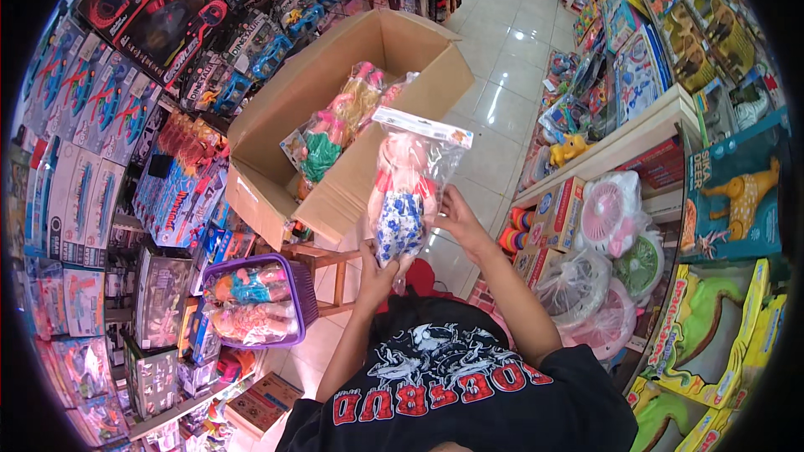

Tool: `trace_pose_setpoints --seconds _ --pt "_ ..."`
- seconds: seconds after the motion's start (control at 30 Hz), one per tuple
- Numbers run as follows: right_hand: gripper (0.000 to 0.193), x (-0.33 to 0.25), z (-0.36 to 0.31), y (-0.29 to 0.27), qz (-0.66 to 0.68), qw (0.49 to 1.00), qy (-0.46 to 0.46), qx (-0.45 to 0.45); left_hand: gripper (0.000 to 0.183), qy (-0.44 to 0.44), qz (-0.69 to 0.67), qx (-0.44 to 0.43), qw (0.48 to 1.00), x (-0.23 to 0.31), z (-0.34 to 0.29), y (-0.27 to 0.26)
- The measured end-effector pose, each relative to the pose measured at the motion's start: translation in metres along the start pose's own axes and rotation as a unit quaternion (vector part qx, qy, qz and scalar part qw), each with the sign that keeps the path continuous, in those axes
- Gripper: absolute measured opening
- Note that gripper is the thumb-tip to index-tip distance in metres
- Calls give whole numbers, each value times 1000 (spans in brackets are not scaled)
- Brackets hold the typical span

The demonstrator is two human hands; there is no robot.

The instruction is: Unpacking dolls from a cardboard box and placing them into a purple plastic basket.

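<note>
Between my hands is a bagged doll in a clear plastic pouch with a white header card at its top. It wears a red top and a white lower garment with blue flowers. Closed round its lower end is my left hand. My right hand grips the pouch along its right side. Just beyond, a large open cardboard box holds several more bagged dolls, one with a green garment. A purple basket to the left contains other bagged dolls.
A wooden stool stands below the cardboard box. Toy packages crowd the left shelves. At right are bagged fans and a boxed deer toy. A tiled aisle runs ahead between the shelves.
</note>
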State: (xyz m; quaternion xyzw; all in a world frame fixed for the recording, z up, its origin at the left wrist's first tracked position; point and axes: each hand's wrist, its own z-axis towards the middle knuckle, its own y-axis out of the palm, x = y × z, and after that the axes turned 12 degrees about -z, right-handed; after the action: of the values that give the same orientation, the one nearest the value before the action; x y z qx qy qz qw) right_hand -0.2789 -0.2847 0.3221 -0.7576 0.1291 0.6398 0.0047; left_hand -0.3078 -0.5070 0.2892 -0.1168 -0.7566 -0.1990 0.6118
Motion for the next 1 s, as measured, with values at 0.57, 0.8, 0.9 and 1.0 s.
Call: trace_pose_setpoints --seconds 0.57,0.8,0.9,1.0 --pt "67 78 -66 18 -91 945 310 -50 54 203 437 111 869 27 -141 -64" --pt "59 106 -90 66 160 962 218 -30 52 264 502 46 822 31 -179 -152" --pt "55 96 -96 105 128 966 209 -79 52 267 475 37 838 29 -196 -194" --pt "52 75 -99 161 21 975 156 -159 53 252 460 45 850 26 -212 -255"
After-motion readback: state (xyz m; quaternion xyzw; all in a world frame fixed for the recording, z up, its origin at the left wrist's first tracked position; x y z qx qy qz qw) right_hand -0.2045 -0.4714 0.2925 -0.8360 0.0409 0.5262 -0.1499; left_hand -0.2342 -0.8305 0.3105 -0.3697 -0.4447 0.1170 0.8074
